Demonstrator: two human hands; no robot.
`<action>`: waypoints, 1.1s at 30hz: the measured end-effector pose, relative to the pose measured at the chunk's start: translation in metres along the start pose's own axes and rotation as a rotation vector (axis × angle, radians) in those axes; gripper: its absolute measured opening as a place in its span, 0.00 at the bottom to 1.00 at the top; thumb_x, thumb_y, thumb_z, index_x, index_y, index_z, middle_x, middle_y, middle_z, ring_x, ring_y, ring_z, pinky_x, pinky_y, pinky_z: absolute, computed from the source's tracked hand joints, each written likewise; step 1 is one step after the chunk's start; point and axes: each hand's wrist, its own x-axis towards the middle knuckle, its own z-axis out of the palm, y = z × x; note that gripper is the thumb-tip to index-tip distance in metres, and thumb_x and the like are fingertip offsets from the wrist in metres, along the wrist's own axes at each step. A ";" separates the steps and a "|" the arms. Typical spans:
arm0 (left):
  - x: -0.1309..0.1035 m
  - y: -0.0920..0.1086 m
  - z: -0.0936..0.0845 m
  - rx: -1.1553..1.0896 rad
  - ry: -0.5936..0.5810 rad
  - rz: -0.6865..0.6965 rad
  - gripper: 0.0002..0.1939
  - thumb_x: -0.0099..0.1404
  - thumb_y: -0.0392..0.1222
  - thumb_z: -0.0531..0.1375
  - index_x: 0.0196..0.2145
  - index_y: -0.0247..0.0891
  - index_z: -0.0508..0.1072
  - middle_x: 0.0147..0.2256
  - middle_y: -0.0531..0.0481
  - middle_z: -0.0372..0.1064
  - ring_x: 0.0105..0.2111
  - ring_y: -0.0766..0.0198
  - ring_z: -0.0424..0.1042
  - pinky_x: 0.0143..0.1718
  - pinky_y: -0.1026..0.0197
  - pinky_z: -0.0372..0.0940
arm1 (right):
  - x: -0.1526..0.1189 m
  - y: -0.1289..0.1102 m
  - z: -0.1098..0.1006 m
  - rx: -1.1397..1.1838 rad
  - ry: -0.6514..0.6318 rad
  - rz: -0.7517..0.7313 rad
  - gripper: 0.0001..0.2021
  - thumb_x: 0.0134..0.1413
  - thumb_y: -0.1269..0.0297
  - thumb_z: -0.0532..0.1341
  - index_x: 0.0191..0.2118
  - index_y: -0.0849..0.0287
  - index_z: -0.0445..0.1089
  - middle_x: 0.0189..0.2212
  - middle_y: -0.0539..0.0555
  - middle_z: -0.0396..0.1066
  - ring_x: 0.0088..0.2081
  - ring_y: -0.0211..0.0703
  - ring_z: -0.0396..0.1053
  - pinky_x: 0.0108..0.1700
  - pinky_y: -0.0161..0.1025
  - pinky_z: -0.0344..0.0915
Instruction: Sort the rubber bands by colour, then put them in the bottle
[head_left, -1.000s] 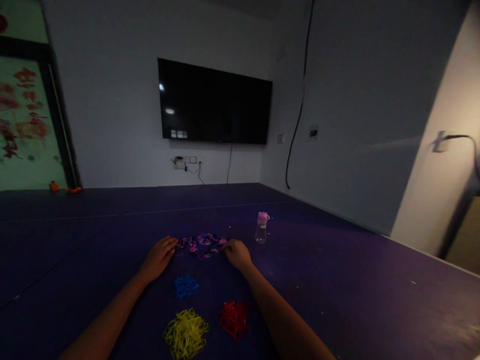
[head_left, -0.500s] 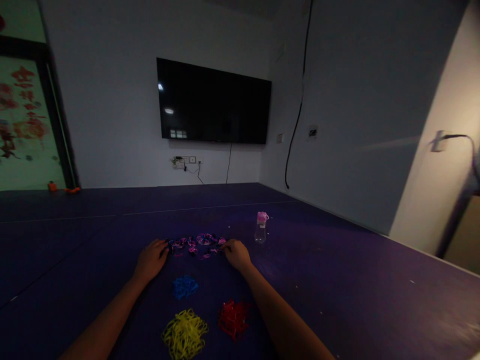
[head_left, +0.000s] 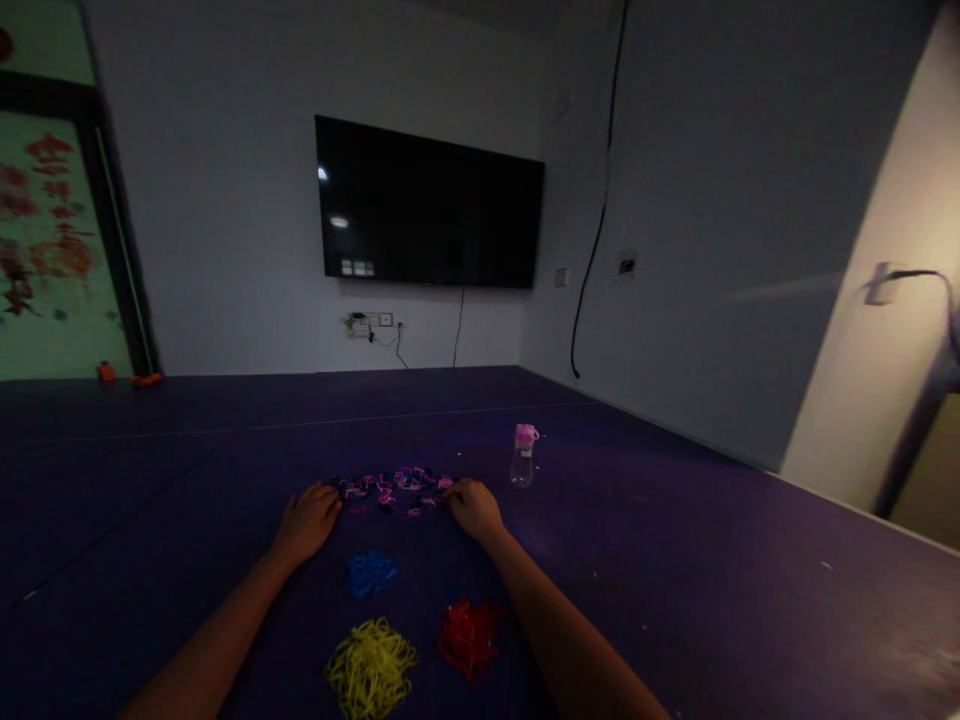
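A loose spread of pink and dark bands (head_left: pixel 405 480) lies on the purple surface (head_left: pixel 637 560) between my hands. My left hand (head_left: pixel 309 520) rests at its left end, palm down, fingertips touching the edge bands. At the right end my right hand (head_left: pixel 474 508) has its fingers drawn together on a band there; what they pinch is too small to make out. Nearer to me are a blue pile (head_left: pixel 371 573), a yellow pile (head_left: pixel 371 668) and a red pile (head_left: pixel 469 638) of bands.
Beyond my right hand stands a clear bottle (head_left: pixel 522 465) with a pink lid. Small orange objects (head_left: pixel 146 380) lie at the far left edge. A black television (head_left: pixel 431 205) hangs on the wall, and a dark cable (head_left: pixel 600 220) dangles at the right corner.
My left hand has shifted slightly right and lies a little flatter beside the bands. My right hand has stayed nearly still.
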 end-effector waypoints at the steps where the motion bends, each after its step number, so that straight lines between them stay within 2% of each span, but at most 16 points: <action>1: 0.001 -0.001 0.001 -0.004 0.005 0.006 0.20 0.65 0.43 0.45 0.47 0.39 0.71 0.51 0.44 0.66 0.56 0.54 0.59 0.55 0.48 0.54 | 0.000 0.000 0.000 0.000 0.000 0.003 0.15 0.50 0.72 0.53 0.37 0.53 0.76 0.41 0.51 0.74 0.43 0.41 0.69 0.45 0.31 0.60; 8: 0.005 -0.008 0.006 -0.077 0.160 0.081 0.20 0.65 0.43 0.46 0.48 0.38 0.70 0.52 0.43 0.66 0.54 0.54 0.61 0.54 0.47 0.56 | 0.000 0.000 0.000 -0.015 -0.013 0.008 0.15 0.50 0.72 0.53 0.39 0.54 0.75 0.41 0.52 0.74 0.44 0.41 0.69 0.45 0.32 0.59; 11: 0.000 -0.002 0.001 -0.136 0.206 0.228 0.21 0.65 0.43 0.45 0.52 0.39 0.67 0.54 0.46 0.64 0.56 0.56 0.58 0.56 0.48 0.54 | 0.000 0.001 0.000 -0.019 -0.021 0.012 0.15 0.51 0.72 0.54 0.38 0.54 0.75 0.42 0.52 0.74 0.44 0.41 0.69 0.45 0.31 0.59; 15: -0.007 0.013 -0.006 -0.177 0.143 0.432 0.20 0.65 0.43 0.46 0.52 0.44 0.67 0.53 0.51 0.65 0.58 0.58 0.56 0.57 0.49 0.54 | -0.001 0.000 -0.001 -0.010 -0.018 0.020 0.14 0.51 0.71 0.54 0.38 0.53 0.76 0.42 0.51 0.74 0.44 0.41 0.69 0.45 0.32 0.60; 20: -0.010 0.022 -0.006 -0.156 0.110 0.513 0.19 0.65 0.40 0.48 0.50 0.46 0.69 0.52 0.51 0.66 0.57 0.58 0.57 0.57 0.49 0.55 | -0.001 -0.001 -0.002 -0.020 -0.020 0.022 0.14 0.51 0.72 0.54 0.38 0.54 0.76 0.41 0.51 0.74 0.43 0.41 0.70 0.44 0.32 0.60; 25: -0.011 0.024 -0.007 -0.179 0.138 0.502 0.16 0.64 0.38 0.49 0.45 0.41 0.72 0.45 0.47 0.70 0.50 0.59 0.64 0.53 0.55 0.59 | -0.001 -0.001 -0.001 -0.015 -0.002 0.010 0.15 0.51 0.72 0.53 0.38 0.54 0.76 0.42 0.52 0.74 0.44 0.40 0.69 0.45 0.31 0.59; 28: -0.013 0.026 -0.013 -0.207 0.180 0.432 0.15 0.64 0.40 0.49 0.39 0.40 0.74 0.41 0.46 0.72 0.45 0.60 0.68 0.49 0.57 0.62 | -0.001 -0.003 -0.002 -0.014 -0.013 0.016 0.14 0.52 0.72 0.54 0.38 0.54 0.76 0.42 0.51 0.74 0.44 0.40 0.69 0.45 0.31 0.59; 30: -0.015 0.027 -0.017 -0.204 0.213 0.324 0.16 0.65 0.43 0.47 0.34 0.40 0.74 0.38 0.46 0.72 0.41 0.60 0.70 0.45 0.59 0.63 | -0.002 -0.004 -0.003 -0.018 -0.022 0.020 0.14 0.52 0.71 0.54 0.38 0.54 0.76 0.42 0.51 0.73 0.44 0.40 0.69 0.45 0.31 0.59; 33: -0.016 0.026 -0.022 -0.157 0.221 0.064 0.22 0.66 0.48 0.44 0.27 0.39 0.73 0.30 0.47 0.72 0.33 0.60 0.72 0.35 0.61 0.63 | -0.002 -0.004 -0.004 -0.030 -0.025 0.018 0.14 0.52 0.72 0.54 0.38 0.53 0.76 0.42 0.51 0.74 0.44 0.40 0.69 0.45 0.31 0.59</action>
